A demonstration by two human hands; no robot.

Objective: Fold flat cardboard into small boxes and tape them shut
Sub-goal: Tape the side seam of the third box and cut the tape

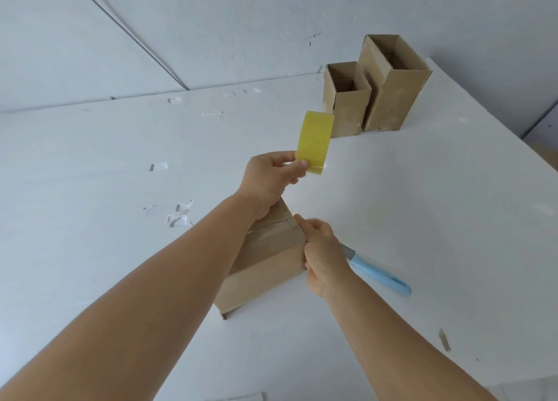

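A small brown cardboard box point(265, 264) stands on the white table point(422, 219), its top closed under a strip of clear tape. My left hand point(271, 174) is raised above and beyond the box and pinches a yellow roll of tape point(314, 142) by its near edge. My right hand point(321, 255) is against the box's right top corner, fingers curled onto the taped edge. My left forearm hides the box's left side.
Two open-topped cardboard boxes stand at the back right, a short one point(344, 104) and a taller one point(392, 89). A blue-handled cutter point(380, 275) lies just right of my right hand. Scraps of clear tape point(181, 216) stick to the table on the left.
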